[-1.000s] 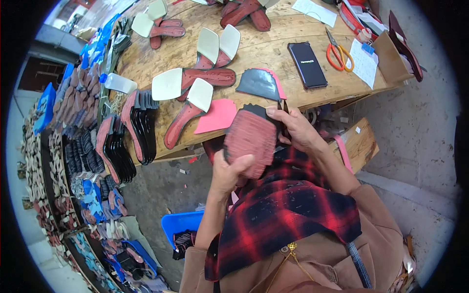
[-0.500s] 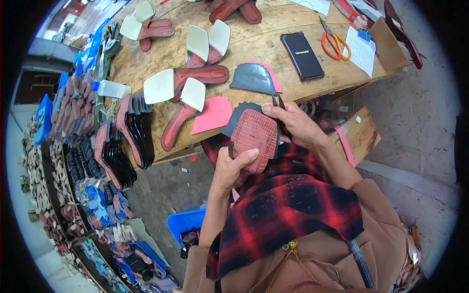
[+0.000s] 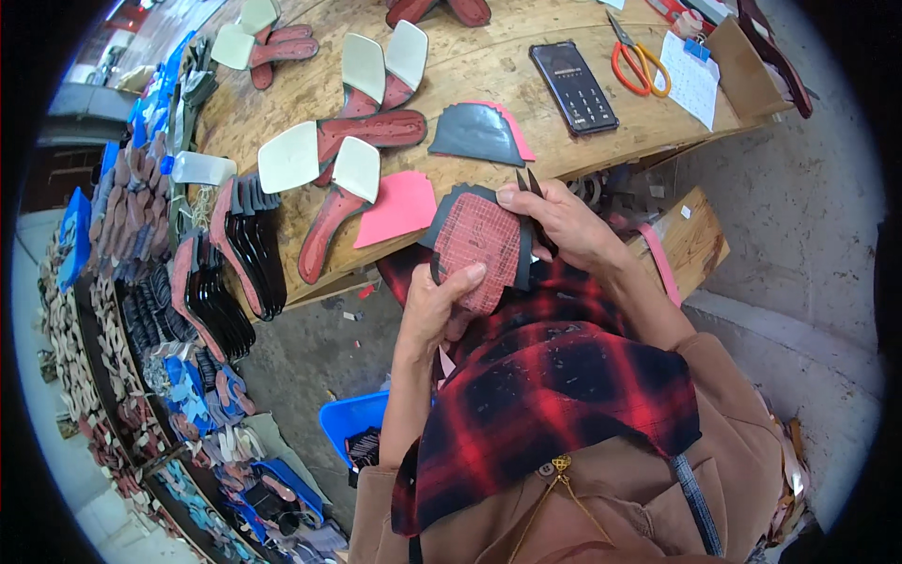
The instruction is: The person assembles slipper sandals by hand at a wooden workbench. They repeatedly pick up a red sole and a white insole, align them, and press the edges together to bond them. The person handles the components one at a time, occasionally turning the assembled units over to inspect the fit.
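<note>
My left hand [image 3: 444, 303] is closed round the near end of a shoe insole piece [image 3: 481, 240], its thumb pressed on top. The piece has a red gridded face with a dark grey leather border, notched along its far edge. At its right edge my right hand [image 3: 562, 222] is closed on black snips [image 3: 530, 183], whose two pointed tips stick out past the fingers. My right thumb presses on the leather margin near the upper right corner. The fingers under the piece are hidden. Both hands are above my plaid apron [image 3: 564, 395], in front of the wooden table.
On the table [image 3: 489, 70] lie a grey leather piece [image 3: 476, 132], a pink sheet [image 3: 398, 209], red insoles with white ends [image 3: 371, 132], a phone [image 3: 573, 89] and orange-handled scissors [image 3: 641, 66]. Stacked black-and-red soles [image 3: 249, 249] stand at the left edge. A blue bin [image 3: 352, 414] is below.
The insole piece has turned slightly, and more dark leather shows along its left and right edges. My right hand has shifted slightly down. The phone screen now shows a keypad.
</note>
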`<state>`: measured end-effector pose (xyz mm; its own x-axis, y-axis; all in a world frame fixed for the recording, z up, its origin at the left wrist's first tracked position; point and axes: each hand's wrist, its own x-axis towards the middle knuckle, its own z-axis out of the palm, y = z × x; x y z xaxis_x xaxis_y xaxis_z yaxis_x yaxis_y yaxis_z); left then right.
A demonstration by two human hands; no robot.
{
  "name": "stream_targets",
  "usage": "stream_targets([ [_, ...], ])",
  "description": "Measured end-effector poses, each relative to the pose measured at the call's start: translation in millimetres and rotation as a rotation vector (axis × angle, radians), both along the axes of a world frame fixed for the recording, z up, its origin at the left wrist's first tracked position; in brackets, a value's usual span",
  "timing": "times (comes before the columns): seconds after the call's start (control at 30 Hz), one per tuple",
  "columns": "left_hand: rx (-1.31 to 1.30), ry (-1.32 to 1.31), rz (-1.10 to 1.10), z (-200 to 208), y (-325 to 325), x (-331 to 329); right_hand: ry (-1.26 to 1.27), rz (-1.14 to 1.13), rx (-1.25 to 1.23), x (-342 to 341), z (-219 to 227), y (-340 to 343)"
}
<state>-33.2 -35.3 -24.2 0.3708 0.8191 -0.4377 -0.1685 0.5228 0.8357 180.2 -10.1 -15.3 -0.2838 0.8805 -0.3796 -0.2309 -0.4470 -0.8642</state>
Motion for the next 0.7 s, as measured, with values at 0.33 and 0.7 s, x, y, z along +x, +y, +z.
stream_targets([
  [0.33,-0.034,-0.049,0.123,-31.3,-3.2,13.7,-0.219,0.071,0.007,1.9,-43.5,2.3],
  [0.7,-0.062,-0.178,0.251,-39.5,-19.1,0.9,-0.129,0.033,0.063,4.5,-48.1,-6.1],
])
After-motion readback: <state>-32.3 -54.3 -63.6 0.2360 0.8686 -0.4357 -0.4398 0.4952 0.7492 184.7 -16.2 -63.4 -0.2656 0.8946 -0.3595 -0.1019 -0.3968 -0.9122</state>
